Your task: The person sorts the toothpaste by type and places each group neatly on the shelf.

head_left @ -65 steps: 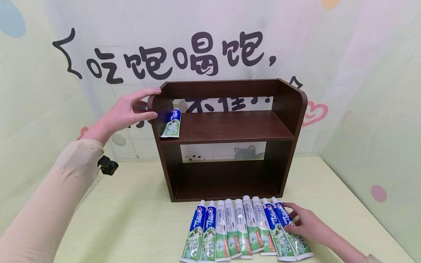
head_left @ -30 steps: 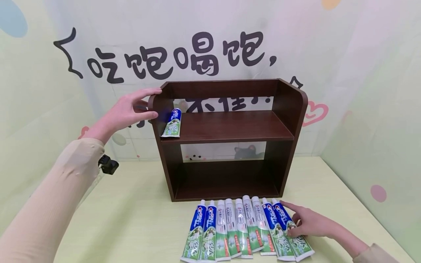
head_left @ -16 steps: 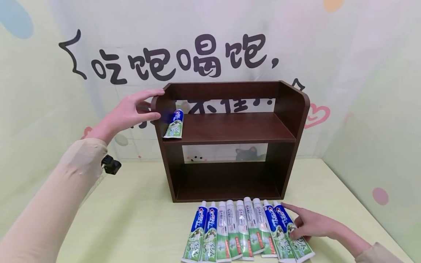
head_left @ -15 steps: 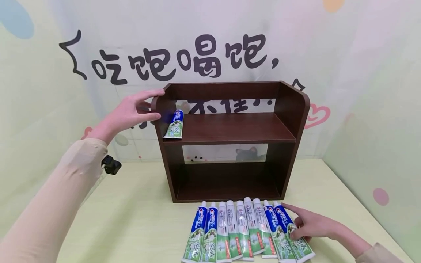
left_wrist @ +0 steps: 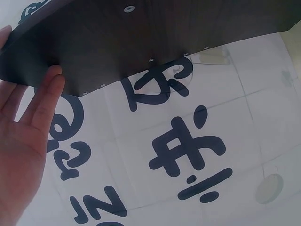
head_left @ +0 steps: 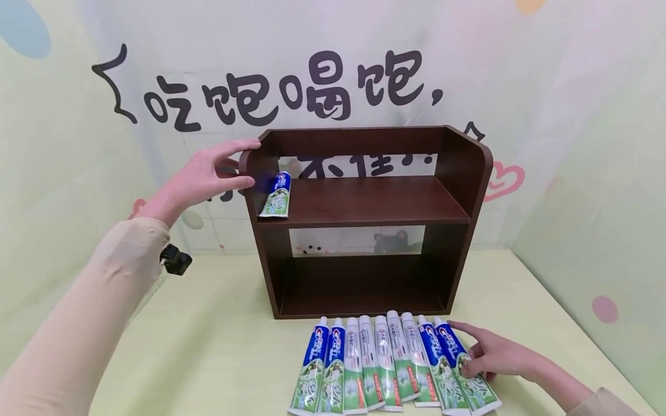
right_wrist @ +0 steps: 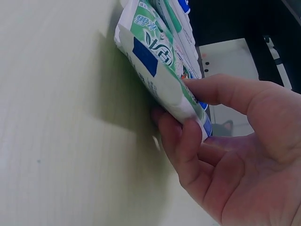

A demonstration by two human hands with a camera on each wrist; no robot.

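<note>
My left hand [head_left: 205, 176] rests on the left side panel of a dark brown wooden shelf [head_left: 374, 202], fingers fairly straight. In the left wrist view, fingers [left_wrist: 49, 96] touch the panel's outer face. A blue, white and green toothpaste tube [head_left: 277, 195] leans in the upper tier's left corner. On the table, several toothpaste tubes lie side by side, caps toward the shelf. With my right hand [head_left: 499, 353] I pinch the rightmost toothpaste tube [head_left: 481, 393], thumb on top and fingers curled at its outer edge. The right wrist view shows that tube's outer edge tilted up off the table.
White-and-green tubes [head_left: 385, 358] lie in the middle of the row, with blue-topped ones [head_left: 308, 367] at both ends. The shelf's two tiers have open backs, and a printed wall [head_left: 338, 58] stands behind. The pale table [head_left: 208, 346] extends on both sides.
My right thumb has slid slightly down the rightmost tube toward its flat end. My left hand stays on the shelf's side panel. The head view has shifted a little.
</note>
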